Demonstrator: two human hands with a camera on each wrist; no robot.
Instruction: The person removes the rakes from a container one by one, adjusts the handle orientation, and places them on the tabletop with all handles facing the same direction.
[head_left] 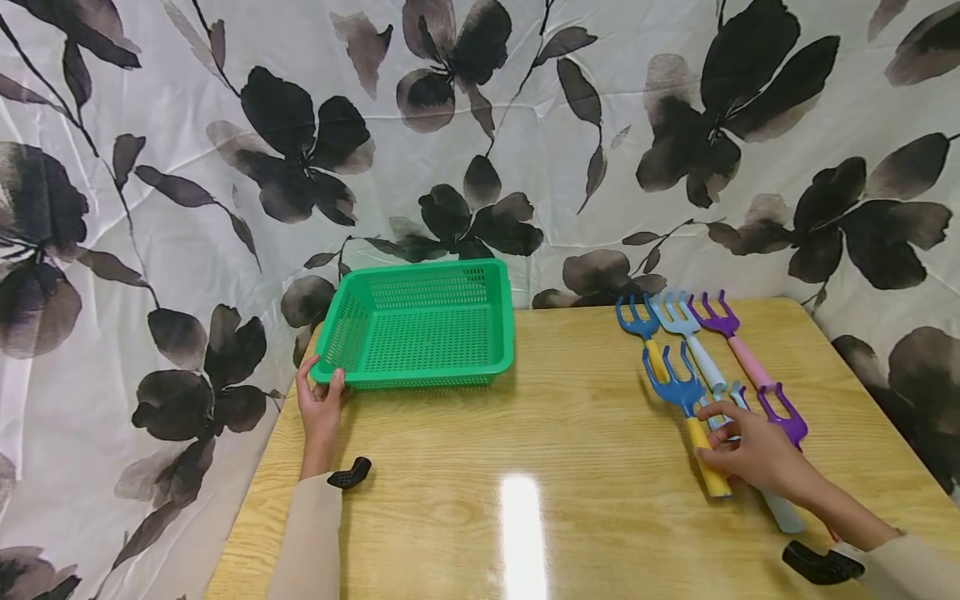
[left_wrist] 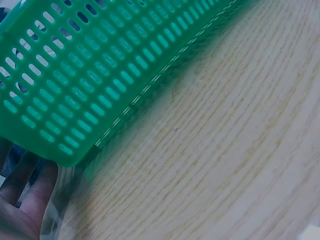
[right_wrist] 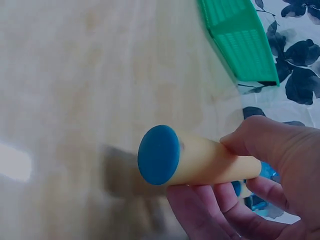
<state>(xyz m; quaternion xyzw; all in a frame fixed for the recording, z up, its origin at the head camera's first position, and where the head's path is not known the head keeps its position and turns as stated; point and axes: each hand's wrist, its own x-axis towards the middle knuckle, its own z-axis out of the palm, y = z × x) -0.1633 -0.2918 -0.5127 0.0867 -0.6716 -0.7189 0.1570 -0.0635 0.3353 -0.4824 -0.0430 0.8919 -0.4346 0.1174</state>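
Note:
My left hand (head_left: 321,412) grips the near left corner of a green plastic basket (head_left: 423,379), thumb on the front and fingers at the side. In the left wrist view, fingers (left_wrist: 42,187) touch the slotted basket wall (left_wrist: 100,85) at its corner. My right hand (head_left: 761,454) pinches the yellow handle (right_wrist: 205,157) of a blue hand rake (head_left: 678,393) between thumb and fingers. Its prongs point away from me. Beneath and beside that hand lie more rakes, including a light blue one and a purple one (head_left: 787,421), partly hidden by the hand.
Behind these, a yellow-handled blue rake (head_left: 636,321), a light blue rake (head_left: 678,321) and a pink-handled purple rake (head_left: 742,354) lie side by side near the far edge. The wooden table (head_left: 450,467) meets a flower-patterned cloth (head_left: 570,167) at the back.

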